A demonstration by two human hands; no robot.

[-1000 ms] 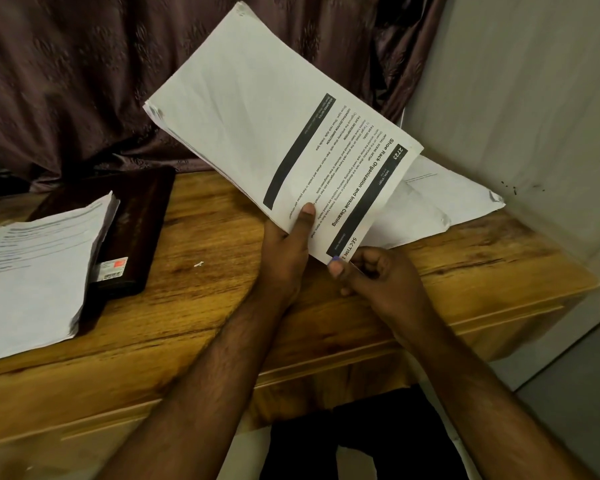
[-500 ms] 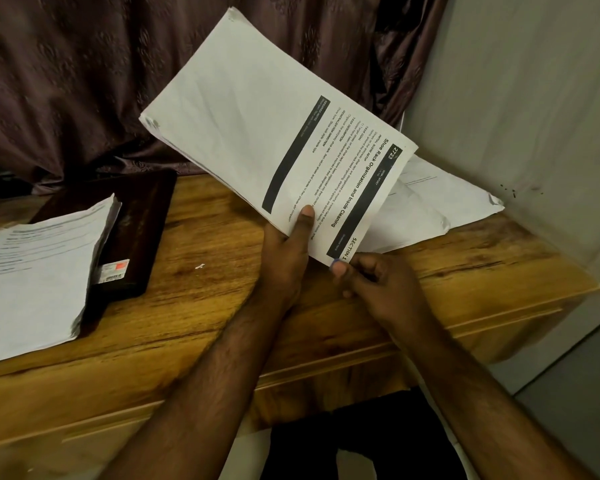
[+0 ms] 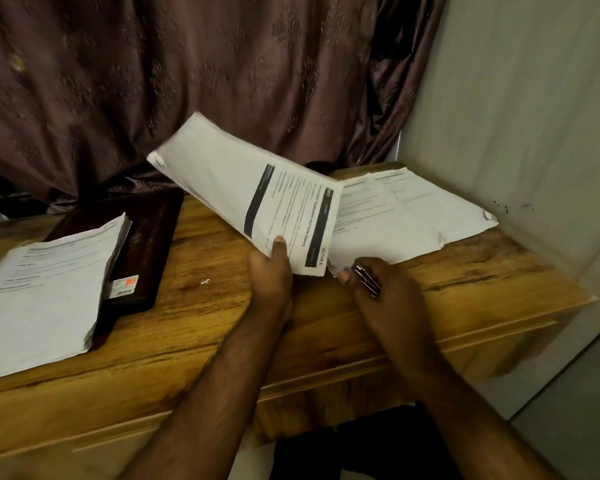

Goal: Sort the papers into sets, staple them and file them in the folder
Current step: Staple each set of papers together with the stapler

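A wooden table runs across the scene, with a curtain hanging behind its far edge and a wall along its right side. On the left of the table lies a stack of papers, its far right part resting on a folder that lies just right of it. On the far right corner lie loose sheets. Above the middle of the table the left hand holds a tilted set of papers by its near edge, overlapping the loose sheets. Just right of it, the right hand holds a stapler at the near corner of the loose sheets
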